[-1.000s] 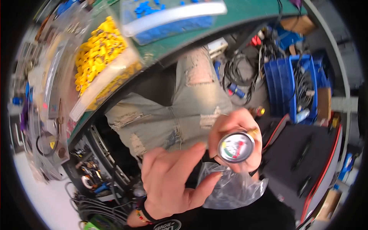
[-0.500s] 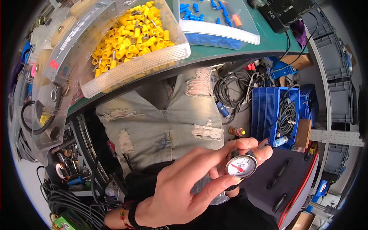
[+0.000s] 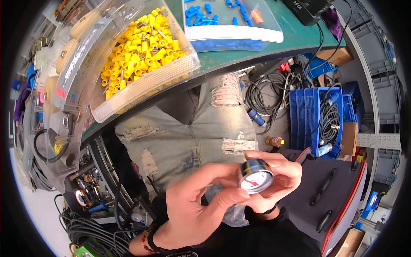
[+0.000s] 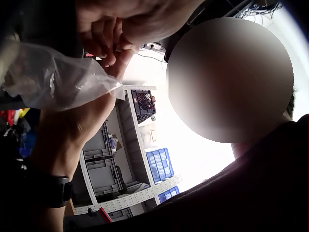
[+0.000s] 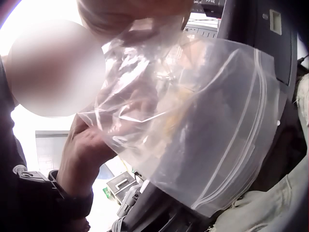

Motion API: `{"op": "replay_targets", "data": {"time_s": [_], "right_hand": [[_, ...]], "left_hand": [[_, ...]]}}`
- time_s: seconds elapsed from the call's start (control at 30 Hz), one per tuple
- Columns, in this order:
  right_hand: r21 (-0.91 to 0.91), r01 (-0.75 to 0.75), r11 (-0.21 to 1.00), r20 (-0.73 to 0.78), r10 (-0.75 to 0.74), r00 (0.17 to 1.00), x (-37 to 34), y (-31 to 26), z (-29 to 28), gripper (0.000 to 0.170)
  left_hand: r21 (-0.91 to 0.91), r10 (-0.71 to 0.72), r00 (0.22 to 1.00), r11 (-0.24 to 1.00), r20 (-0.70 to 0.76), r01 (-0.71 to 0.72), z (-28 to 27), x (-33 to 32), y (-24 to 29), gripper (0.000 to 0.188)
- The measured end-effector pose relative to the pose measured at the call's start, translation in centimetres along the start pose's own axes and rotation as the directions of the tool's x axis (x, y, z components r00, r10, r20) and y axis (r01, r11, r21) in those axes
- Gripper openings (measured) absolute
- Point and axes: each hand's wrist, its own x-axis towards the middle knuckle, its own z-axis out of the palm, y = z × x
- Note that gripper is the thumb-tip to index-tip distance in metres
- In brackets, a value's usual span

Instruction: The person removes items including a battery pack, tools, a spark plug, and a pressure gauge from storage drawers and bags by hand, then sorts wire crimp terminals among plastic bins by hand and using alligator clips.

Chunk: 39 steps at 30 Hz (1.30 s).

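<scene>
Nearest, held up above the lap: a small round gauge (image 3: 257,182) with black casing, silver rim, white dial and red needle, tilted toward the head camera. Pinched on one side by the left hand (image 3: 190,207), with thumb at the lower rim and forefinger against the casing. Gripped on the opposite side by the right hand (image 3: 278,184), with thumb on top and curled fingers behind. Both grips narrow, closed on the gauge.

Just below, between the wrists: a crumpled clear plastic bag (image 3: 235,216) with a zip top, reaching up to the right hand in the right wrist view; impossible to tell exactly how held.

Beneath the hands: faded, ripped jeans (image 3: 167,145) on a seated person. To the right: a dark case (image 3: 304,171) with red edging and black handles.

Past the knees: a green bench (image 3: 222,64), bearing a clear tub (image 3: 162,78) of yellow sleeves and another of blue ones.

Farther right, on the floor: coiled black cable (image 3: 263,100) and a blue crate (image 3: 299,113). Farthest: grey bins (image 3: 381,96) on shelving.
</scene>
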Motion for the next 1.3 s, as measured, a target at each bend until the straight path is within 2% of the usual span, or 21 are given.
{"op": "replay_targets", "data": {"time_s": [0.07,0.1,0.17,0.2,0.3,0.37,0.43,0.5,0.57,0.77,0.83,1.03,1.1,1.3], "right_hand": [[-0.138,-0.047,0.989,0.015,0.050,0.999,0.4,-0.8,0.1,0.064],[-0.134,-0.026,0.991,-0.003,0.026,1.000,0.8,-1.0,0.4,0.064],[-0.205,0.026,0.978,0.028,-0.021,0.999,1.2,-1.5,0.8,0.064],[-0.180,0.075,0.981,0.051,-0.067,0.996,1.5,-1.5,0.9,0.063],[-0.175,0.098,0.980,0.032,-0.094,0.995,0.7,-1.3,0.6,0.063],[-0.195,0.074,0.978,0.044,-0.067,0.997,0.1,-1.1,0.3,0.063],[-0.183,0.037,0.983,-0.017,-0.040,0.999,-0.5,-0.4,0.5,0.064],[-0.156,0.026,0.987,-0.029,-0.030,0.999,-0.6,0.0,0.4,0.063],[-0.188,0.034,0.982,0.007,-0.033,0.999,-0.6,0.1,0.0,0.063],[-0.184,-0.002,0.983,-0.022,-0.002,1.000,-0.7,0.2,0.0,0.056],[-0.175,-0.005,0.985,-0.027,0.000,1.000,-0.8,0.3,-0.1,0.055],[-0.150,-0.039,0.988,0.043,0.046,0.998,-0.7,0.5,-0.9,0.055],[-0.158,-0.051,0.986,-0.005,0.051,0.999,-0.6,0.4,-0.6,0.057],[-0.147,0.012,0.989,0.011,-0.011,1.000,-0.3,0.3,-0.6,0.063]], "left_hand": [[-0.136,-0.081,0.994,0.988,-0.071,0.071,0.1,0.0,0.2,0.027],[-0.115,-0.069,0.996,0.991,-0.052,0.063,-0.2,0.1,0.5,0.027],[-0.193,-0.023,1.000,0.981,-0.018,0.019,-0.4,-0.2,0.5,0.027],[-0.196,-0.021,1.000,0.980,-0.016,0.018,-0.5,-0.4,0.6,0.027],[-0.242,0.020,1.000,0.970,0.005,-0.018,-0.2,-0.7,0.0,0.025],[-0.188,0.016,1.000,0.982,-0.001,-0.016,-0.3,-0.6,-0.5,0.026],[-0.169,-0.036,0.999,0.985,-0.007,0.034,-0.6,-0.4,-0.4,0.026],[-0.231,-0.077,0.997,0.970,0.028,0.081,-0.7,-0.3,-0.9,0.025],[-0.210,-0.108,0.994,0.971,0.036,0.113,-0.9,-0.3,-1.0,0.025],[-0.179,-0.111,0.993,0.977,0.045,0.118,-1.1,-0.2,-0.9,0.024],[-0.083,-0.130,0.991,0.988,0.014,0.130,-1.1,-0.2,-0.7,0.022],[0.042,-0.129,0.992,0.991,-0.005,0.129,-0.9,0.1,-0.2,0.020],[0.036,-0.121,0.993,0.992,-0.006,0.121,-0.8,0.0,-0.4,0.020],[0.037,-0.116,0.993,0.993,0.015,0.116,-0.8,-0.2,-0.1,0.019]]}}
